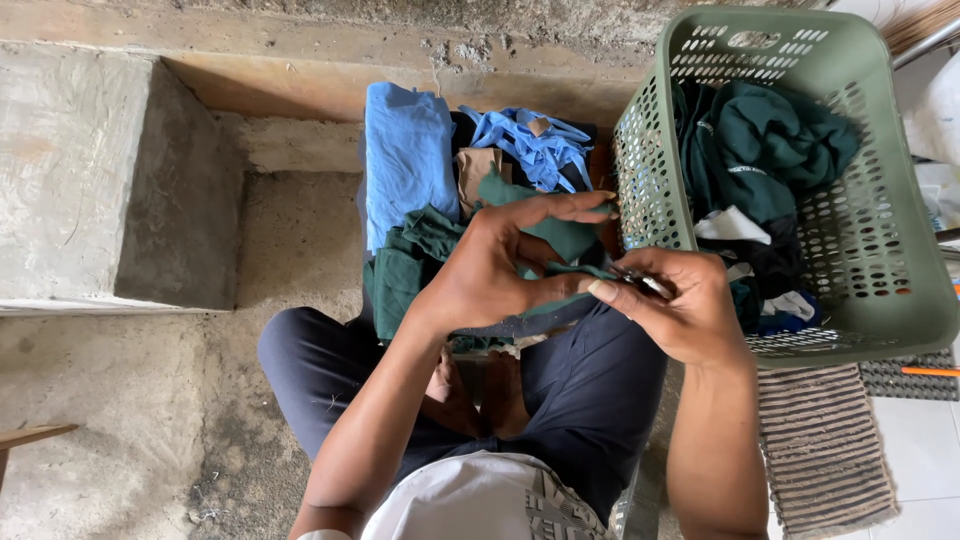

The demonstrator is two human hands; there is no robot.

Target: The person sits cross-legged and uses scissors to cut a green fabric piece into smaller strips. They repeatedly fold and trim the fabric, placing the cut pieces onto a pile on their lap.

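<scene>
I sit cross-legged on the concrete floor (150,400) with a dark green cloth (420,262) draped over my lap. My left hand (505,262) pinches a fold of it, thumb and forefinger closed tight on the fabric while the other fingers arch loosely above. My right hand (680,305) is curled shut on the same edge, fingertips pressed together around something small and pale that I cannot make out; it may be a tool or a scrap.

The cloth hangs from my hands toward the pile in front of my knees, where a light blue garment (405,160), a brighter blue tangle (535,145) and a tan piece (478,168) lie against the low concrete step (110,180). The green laundry basket (890,250) stands just beside my right hand, heaped with more dark green clothes (765,145).

I judge the risk to lie in the pinch: my two hands are nearly touching, so a slip of the small thing would meet my left thumb. The loose end could also drag on the gritty floor, or snag on the basket's perforated wall. The striped mat (825,450) lies by my right knee.
</scene>
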